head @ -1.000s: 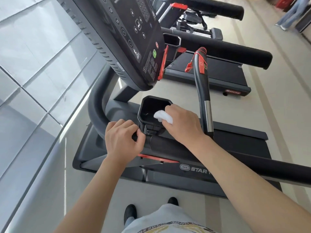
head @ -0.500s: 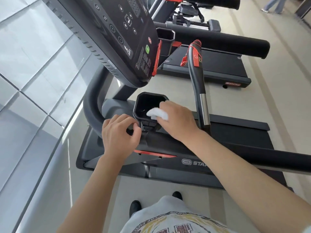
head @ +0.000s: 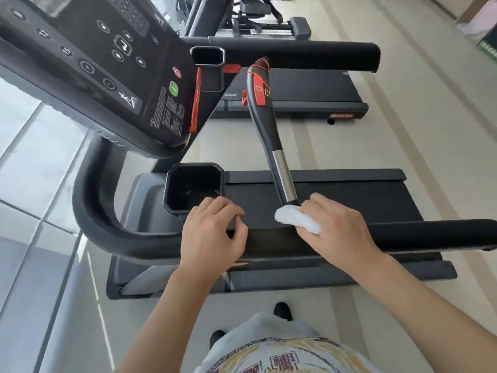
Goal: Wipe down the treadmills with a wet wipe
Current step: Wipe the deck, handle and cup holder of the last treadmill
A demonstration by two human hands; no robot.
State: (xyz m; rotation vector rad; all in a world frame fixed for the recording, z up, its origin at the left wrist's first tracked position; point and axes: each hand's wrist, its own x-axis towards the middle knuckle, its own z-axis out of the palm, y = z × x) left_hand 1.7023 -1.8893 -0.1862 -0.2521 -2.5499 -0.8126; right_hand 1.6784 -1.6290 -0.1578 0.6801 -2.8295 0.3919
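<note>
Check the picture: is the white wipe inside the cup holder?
No: the right hand presses the wipe against the handlebar, outside the cup holder.

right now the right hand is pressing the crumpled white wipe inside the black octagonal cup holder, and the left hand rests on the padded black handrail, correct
Not quite. In the head view, the right hand presses the crumpled white wipe at the base of the upright black-and-chrome grip bar, outside the black octagonal cup holder. The left hand does rest on the padded black handrail.

the cup holder (head: 193, 187) sits under the console (head: 102, 68), left of the pulse grip (head: 271, 130). the left hand (head: 212, 232) is on the handrail (head: 269, 239) just before the cup holder; to its right the right hand (head: 336, 227) presses the wet wipe (head: 295, 219) at the grip's base. a second treadmill (head: 295, 100) stands behind.
</note>
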